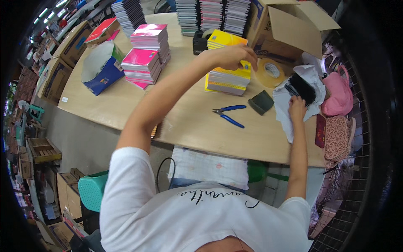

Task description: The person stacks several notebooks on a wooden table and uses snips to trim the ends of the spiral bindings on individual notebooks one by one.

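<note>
My left hand (236, 57) reaches across the table, its fingers curled down at the right edge of a yellow notebook (244, 65) on the near stack. Below are more yellow notebooks (228, 80) with white page edges. My right hand (297, 107) is closed at the near end of a bunch of black binding coils (303, 89), its fingertips partly hidden. The coils lie on crumpled white paper (283, 110). Between my arms rest blue-handled cutting pliers (230, 114) and a dark green block-like piece (261, 102). A roll of clear tape (269, 72) lies beside the stack.
Pink notebooks (142, 63) and a blue cut-down bag (100, 77) stand to the left. Tall notebook stacks (212, 17) and an open cardboard box (289, 31) line the far side. Pink pouches (337, 94) sit at the right edge, near a wire grid (352, 168).
</note>
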The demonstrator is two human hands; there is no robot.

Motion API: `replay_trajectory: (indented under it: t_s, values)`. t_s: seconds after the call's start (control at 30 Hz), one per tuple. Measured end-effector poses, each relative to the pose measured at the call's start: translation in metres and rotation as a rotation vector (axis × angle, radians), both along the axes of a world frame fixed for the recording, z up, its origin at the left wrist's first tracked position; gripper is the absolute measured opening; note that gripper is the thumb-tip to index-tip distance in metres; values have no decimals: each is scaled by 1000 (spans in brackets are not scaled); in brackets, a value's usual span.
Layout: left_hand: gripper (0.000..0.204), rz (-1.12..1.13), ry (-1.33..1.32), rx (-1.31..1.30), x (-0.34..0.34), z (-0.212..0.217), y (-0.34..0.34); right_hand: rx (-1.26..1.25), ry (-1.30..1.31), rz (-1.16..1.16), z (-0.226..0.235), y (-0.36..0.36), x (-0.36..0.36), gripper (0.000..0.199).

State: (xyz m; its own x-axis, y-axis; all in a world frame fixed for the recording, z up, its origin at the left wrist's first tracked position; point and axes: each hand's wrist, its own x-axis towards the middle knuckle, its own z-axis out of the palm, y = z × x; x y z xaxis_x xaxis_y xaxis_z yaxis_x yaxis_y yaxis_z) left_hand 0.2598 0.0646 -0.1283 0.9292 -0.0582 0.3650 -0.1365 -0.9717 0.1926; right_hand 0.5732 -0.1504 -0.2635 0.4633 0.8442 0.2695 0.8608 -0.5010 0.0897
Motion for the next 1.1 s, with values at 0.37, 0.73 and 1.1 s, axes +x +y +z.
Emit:
replay_trajectory:
  t_s: [0.37,0.73,1.1]
  values:
    - [34,-61,683,49,76,12,19,426,71,177,-27,1,25,18]
    - [51,395,-424,-136,-68,71,-90,460,315,365,49,-32,-43,35]
    - [23,800,-606,-622,-132,-131,-204,435,1117,598,41,-62,-211,21]
